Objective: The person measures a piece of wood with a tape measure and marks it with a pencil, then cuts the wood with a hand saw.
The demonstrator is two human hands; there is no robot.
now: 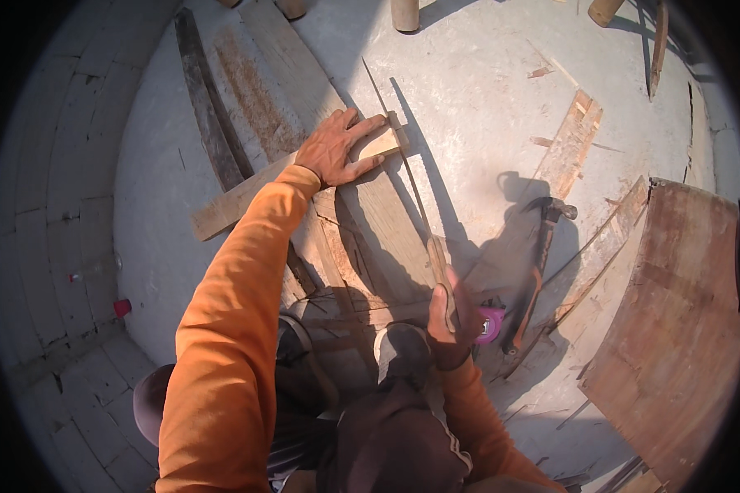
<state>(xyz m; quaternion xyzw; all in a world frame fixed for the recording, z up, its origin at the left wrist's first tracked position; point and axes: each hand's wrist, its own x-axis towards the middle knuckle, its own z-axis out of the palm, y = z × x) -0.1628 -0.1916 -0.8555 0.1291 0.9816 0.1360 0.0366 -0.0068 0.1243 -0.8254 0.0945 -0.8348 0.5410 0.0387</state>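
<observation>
My left hand holds a short wooden board, its thumb along the near edge and its fingers stretched toward the far edge. The board lies across a long wooden plank. My right hand is closed around the wooden handle of a handsaw. The saw's narrow blade points up and away, meeting the board near its right end, just right of my left fingertips. A small offcut-like end shows beyond the blade. Beside my right hand is a purple tape measure, partly hidden.
A hammer lies right of my right hand. Farther right are a scrap board and a brown plywood sheet. Sawdust and a dark timber strip lie at the left, near a block wall. My shoes are close below the planks.
</observation>
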